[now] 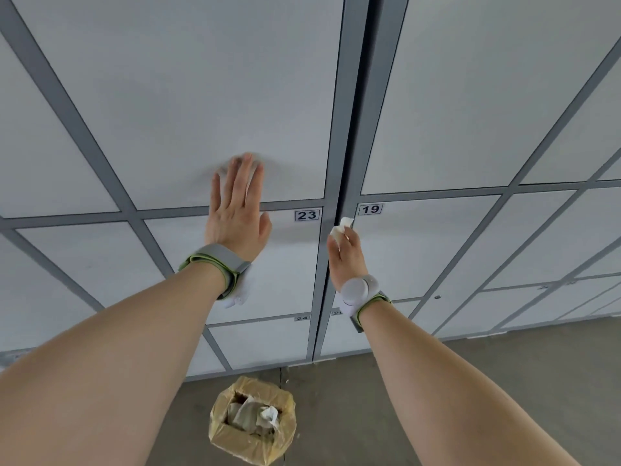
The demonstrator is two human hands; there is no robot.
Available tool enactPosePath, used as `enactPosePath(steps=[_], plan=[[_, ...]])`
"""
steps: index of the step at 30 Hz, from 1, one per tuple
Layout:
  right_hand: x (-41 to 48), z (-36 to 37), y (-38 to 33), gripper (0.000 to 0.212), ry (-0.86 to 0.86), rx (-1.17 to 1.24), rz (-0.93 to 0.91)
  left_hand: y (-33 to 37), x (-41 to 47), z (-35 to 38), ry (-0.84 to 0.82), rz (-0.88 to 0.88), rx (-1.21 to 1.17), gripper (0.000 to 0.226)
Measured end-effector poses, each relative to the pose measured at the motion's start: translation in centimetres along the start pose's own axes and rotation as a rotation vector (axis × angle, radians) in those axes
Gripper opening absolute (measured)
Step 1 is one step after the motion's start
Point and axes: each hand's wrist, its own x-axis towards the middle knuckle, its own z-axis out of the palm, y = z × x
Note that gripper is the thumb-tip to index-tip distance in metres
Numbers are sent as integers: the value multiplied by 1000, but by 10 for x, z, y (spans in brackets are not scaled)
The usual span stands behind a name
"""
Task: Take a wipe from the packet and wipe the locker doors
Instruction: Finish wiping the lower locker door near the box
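Wipe (341, 226) pinched in right hand (345, 258), at door 19 (423, 250) edge; left hand (237, 213) flat

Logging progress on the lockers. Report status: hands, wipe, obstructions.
Left hand open, flat over top edge of door 23. Right hand pinches crumpled wipe at edge of door 19. Nothing in the way.

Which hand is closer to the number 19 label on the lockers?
Right. The right hand, pinching the wipe, sits just below-left of the 19 label; the left hand presses flat left of the 23 label, farther away.
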Motion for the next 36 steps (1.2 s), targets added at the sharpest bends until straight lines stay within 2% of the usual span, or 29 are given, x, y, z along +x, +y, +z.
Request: enactPosePath(steps=[2, 5, 6, 9, 14, 18, 22, 25, 30, 34, 36], plan=[[-8, 14, 8, 35, -59, -24, 64, -8, -24, 7, -77, -84, -34, 71], [-23, 31, 20, 25, -326, -241, 154, -18, -55, 16, -289, -209, -85, 64], [-30, 56, 25, 29, -428, -297, 202, -33, -80, 24, -385, -278, -71, 61], [-35, 74, 39, 53, -483, -327, 289, -41, -98, 31, -529, -396, -112, 55], [-53, 134, 66, 58, -651, -428, 323, -70, -158, 55, -714, -641, -165, 56], [-69, 168, 84, 47, -744, -448, 325, -86, -193, 68, -755, -778, -164, 55], [-81, 200, 100, 38, -847, -505, 347, -99, -218, 81, -787, -841, -167, 54], [-91, 226, 118, 51, -900, -575, 363, -107, -240, 93, -820, -885, -173, 55], [-103, 265, 152, 43, -983, -576, 348, -119, -281, 118, -942, -967, -236, 55], [-112, 296, 178, 43, -1003, -656, 357, -128, -307, 133, -950, -1029, -275, 55], [-115, 308, 191, 51, -1024, -622, 371, -133, -319, 142, -924, -1059, -284, 55]])
